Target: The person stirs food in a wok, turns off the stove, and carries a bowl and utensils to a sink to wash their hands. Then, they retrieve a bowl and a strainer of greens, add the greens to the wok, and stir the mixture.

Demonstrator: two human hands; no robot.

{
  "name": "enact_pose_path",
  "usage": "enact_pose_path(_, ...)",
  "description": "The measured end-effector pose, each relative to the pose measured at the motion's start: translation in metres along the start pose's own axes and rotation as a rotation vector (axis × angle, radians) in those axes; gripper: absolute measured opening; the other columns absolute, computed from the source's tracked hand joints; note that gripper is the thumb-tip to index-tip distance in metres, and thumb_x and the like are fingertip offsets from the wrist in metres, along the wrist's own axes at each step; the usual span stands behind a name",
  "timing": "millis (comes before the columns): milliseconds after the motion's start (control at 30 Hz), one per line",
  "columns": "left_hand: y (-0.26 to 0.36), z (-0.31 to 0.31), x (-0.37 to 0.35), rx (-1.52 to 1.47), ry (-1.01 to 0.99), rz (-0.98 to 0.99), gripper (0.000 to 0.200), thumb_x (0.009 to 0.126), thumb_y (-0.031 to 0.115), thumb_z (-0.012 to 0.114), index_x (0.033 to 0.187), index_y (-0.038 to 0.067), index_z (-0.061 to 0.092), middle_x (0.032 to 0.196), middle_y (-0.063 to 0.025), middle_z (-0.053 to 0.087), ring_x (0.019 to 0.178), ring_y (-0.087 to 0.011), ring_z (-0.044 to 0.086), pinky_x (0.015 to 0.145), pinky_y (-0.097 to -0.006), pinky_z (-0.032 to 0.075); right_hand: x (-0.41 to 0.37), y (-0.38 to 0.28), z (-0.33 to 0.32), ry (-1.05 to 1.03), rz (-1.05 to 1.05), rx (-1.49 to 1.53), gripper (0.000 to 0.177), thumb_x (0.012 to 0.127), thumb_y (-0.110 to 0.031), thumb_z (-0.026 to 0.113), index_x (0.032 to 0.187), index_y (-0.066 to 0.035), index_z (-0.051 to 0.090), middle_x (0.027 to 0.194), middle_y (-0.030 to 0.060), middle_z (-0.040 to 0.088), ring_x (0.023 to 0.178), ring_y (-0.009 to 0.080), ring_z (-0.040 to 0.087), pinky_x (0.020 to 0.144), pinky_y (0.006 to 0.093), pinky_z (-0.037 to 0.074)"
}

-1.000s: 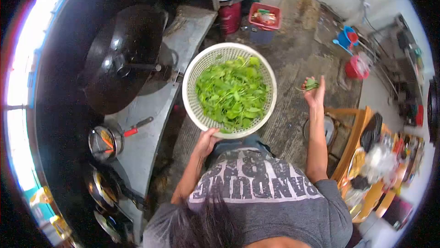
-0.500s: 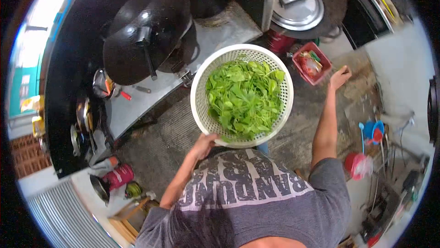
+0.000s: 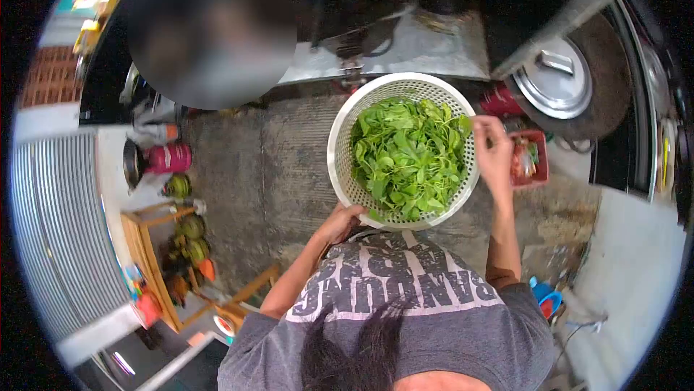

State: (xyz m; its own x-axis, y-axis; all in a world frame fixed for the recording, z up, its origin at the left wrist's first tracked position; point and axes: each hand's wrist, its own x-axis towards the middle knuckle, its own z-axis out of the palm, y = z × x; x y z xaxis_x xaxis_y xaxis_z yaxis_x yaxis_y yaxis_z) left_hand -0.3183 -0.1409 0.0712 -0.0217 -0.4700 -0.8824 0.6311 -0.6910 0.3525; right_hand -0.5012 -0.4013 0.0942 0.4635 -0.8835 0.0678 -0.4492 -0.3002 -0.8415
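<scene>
A cream plastic colander (image 3: pixel 340 174) full of loose green leafy vegetables (image 3: pixel 408 159) is held in front of my body. My left hand (image 3: pixel 340 223) is closed on its near-left rim, the thumb on top and the other fingers hidden below. At the right rim is my right hand (image 3: pixel 493 151), fingers bent together beside a leaf at the edge of the pile. Whether it pinches that leaf or the rim is hard to make out.
A red basket (image 3: pixel 535 181) with packets sits on the floor beyond my right hand. A lidded pot (image 3: pixel 555 83) stands at the right, a metal counter (image 3: pixel 455 51) ahead. On the left are a pink gas cylinder (image 3: pixel 172 158) and a wooden rack (image 3: pixel 141 246).
My right hand has come in from beside the red basket to the colander's right rim. My view has turned left. The left hand stays on the rim.
</scene>
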Motion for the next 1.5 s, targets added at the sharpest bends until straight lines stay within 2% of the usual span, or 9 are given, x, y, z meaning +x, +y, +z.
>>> enact_pose_path(333,-0.08,0.037,0.017,-0.574,0.227,0.218,0.05,0.075,0.004,0.05,0.122,0.002,0.032,0.107,-0.0093,0.053,0.089,-0.0206,0.056,0.067,-0.0309,0.048,0.036,-0.012,0.1,-0.822,-0.329,-0.433,0.063,0.082,-0.052,0.044,0.127,-0.007,0.036,0.124,0.0309,0.035,0.116,0.0446,0.034,0.098,0.0467,0.028)
enact_pose_path(433,-0.076,0.031,0.026,-0.813,0.275,0.387,0.047,0.075,0.004,0.049,0.119,-0.001,0.033,0.106,-0.0105,0.052,0.088,-0.0208,0.056,0.071,-0.0337,0.05,0.05,-0.051,0.153,-0.997,-0.26,-0.507,0.068,0.081,-0.054,0.045,0.129,-0.008,0.032,0.126,0.0307,0.033,0.117,0.0442,0.033,0.099,0.0452,0.027)
enact_pose_path(600,-0.027,-0.015,0.055,-0.983,0.439,0.515,0.026,0.081,0.007,0.046,0.103,-0.007,0.044,0.091,-0.013,0.056,0.08,-0.0218,0.06,0.068,-0.0333,0.053,0.07,-0.087,0.261,-1.144,-0.581,-0.396,0.077,0.079,-0.055,0.047,0.129,0.0,0.028,0.118,0.0278,0.04,0.102,0.041,0.045,0.085,0.0467,0.037)
enact_pose_path(833,0.02,-0.122,0.066,-1.126,0.409,0.836,0.036,0.082,0.008,0.043,0.115,-0.008,0.04,0.109,-0.0174,0.053,0.096,-0.0261,0.057,0.083,-0.0391,0.049,0.078,-0.179,0.363,-1.075,-1.324,-0.51,0.084,0.063,-0.061,0.061,0.126,-0.01,0.038,0.109,0.0228,0.04,0.1,0.039,0.04,0.087,0.048,0.033)
enact_pose_path(867,0.025,-0.142,0.069,-1.155,0.409,0.845,0.037,0.082,0.007,0.043,0.116,-0.007,0.039,0.11,-0.0163,0.053,0.096,-0.0252,0.057,0.082,-0.0385,0.049,0.091,-0.192,0.392,-1.143,-1.257,-0.563,0.1,0.047,-0.065,0.068,0.129,-0.019,0.034,0.118,0.0256,0.037,0.11,0.0428,0.032,0.088,0.0522,0.031)
enact_pose_path(1133,0.075,-0.303,0.043,-1.041,0.548,0.947,0.037,0.078,0.01,0.047,0.114,-0.001,0.043,0.102,-0.0079,0.056,0.09,-0.0186,0.056,0.071,-0.033,0.048,0.121,-0.265,0.627,-1.532,-1.008,-0.536,0.127,0.039,-0.047,0.081,0.138,-0.023,0.004,0.133,0.0372,0.007,0.125,0.0482,0.011,0.103,0.0495,0.018)
enact_pose_path(1267,0.098,-0.375,-0.047,-1.022,0.735,0.515,0.035,0.078,0.008,0.046,0.112,-0.001,0.044,0.102,-0.0096,0.055,0.089,-0.02,0.055,0.071,-0.0344,0.048,0.071,-0.307,0.705,-1.666,-1.029,-0.389,0.121,0.043,-0.044,0.08,0.137,-0.015,0.009,0.135,0.0313,0.014,0.125,0.0458,0.016,0.104,0.0484,0.018)
enact_pose_path(1400,0.099,-0.437,-0.041,-1.114,0.74,0.726,0.031,0.08,0.009,0.046,0.108,-0.003,0.042,0.092,-0.0102,0.054,0.081,-0.0196,0.056,0.068,-0.0331,0.048,0.051,-0.35,0.747,-1.707,-1.07,-0.381,0.094,0.049,-0.032,0.077,0.13,-0.014,0.032,0.112,0.0229,0.046,0.108,0.0382,0.043,0.092,0.0462,0.033)
enact_pose_path(1500,0.12,-0.497,-0.044,-1.174,0.735,0.817,0.027,0.08,0.01,0.047,0.103,-0.003,0.043,0.088,-0.0088,0.053,0.077,-0.019,0.057,0.066,-0.0333,0.049,0.05,-0.392,0.791,-1.684,-1.2,-0.4,0.077,0.053,-0.022,0.072,0.123,-0.014,0.042,0.106,0.0175,0.051,0.104,0.0332,0.047,0.088,0.0443,0.036)
